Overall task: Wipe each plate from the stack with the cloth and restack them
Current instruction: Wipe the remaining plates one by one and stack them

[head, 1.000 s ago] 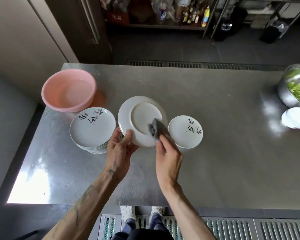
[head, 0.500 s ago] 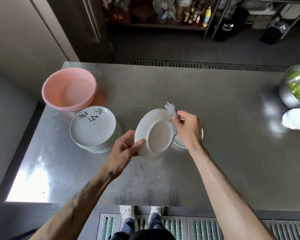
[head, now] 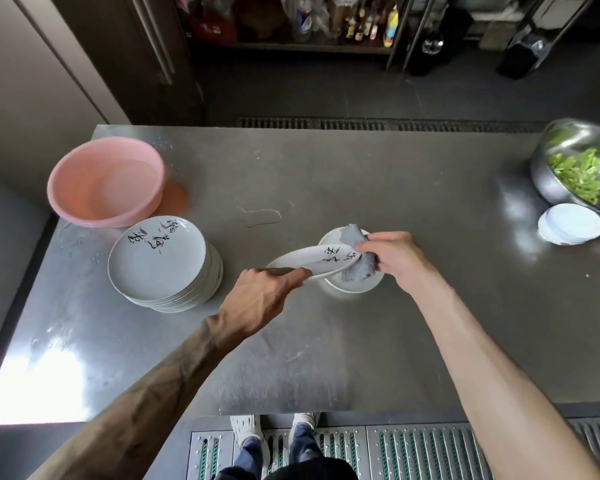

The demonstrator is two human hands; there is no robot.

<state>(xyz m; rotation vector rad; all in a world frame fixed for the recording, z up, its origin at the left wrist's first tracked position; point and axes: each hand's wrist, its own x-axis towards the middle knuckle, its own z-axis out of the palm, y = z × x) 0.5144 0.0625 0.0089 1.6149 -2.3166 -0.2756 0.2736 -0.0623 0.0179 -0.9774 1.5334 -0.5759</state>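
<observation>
A white plate (head: 305,261) with black brush writing hangs nearly flat, face up, just above a single plate (head: 354,287) lying on the steel table (head: 326,341). My left hand (head: 260,296) pinches its near-left rim. My right hand (head: 392,258) grips a grey cloth (head: 355,268) folded over the plate's right rim. A tall stack of matching plates (head: 160,263) stands at the left.
A pink plastic basin (head: 106,188) sits behind the stack at the table's left corner. At the far right stand a steel bowl of green vegetables (head: 579,168) and a small white dish pile (head: 570,223). A water smear lies mid-table.
The held plate has turned from underside-up to face-up and dropped low over the single plate on the right. My right hand with the cloth moved to its right rim.
</observation>
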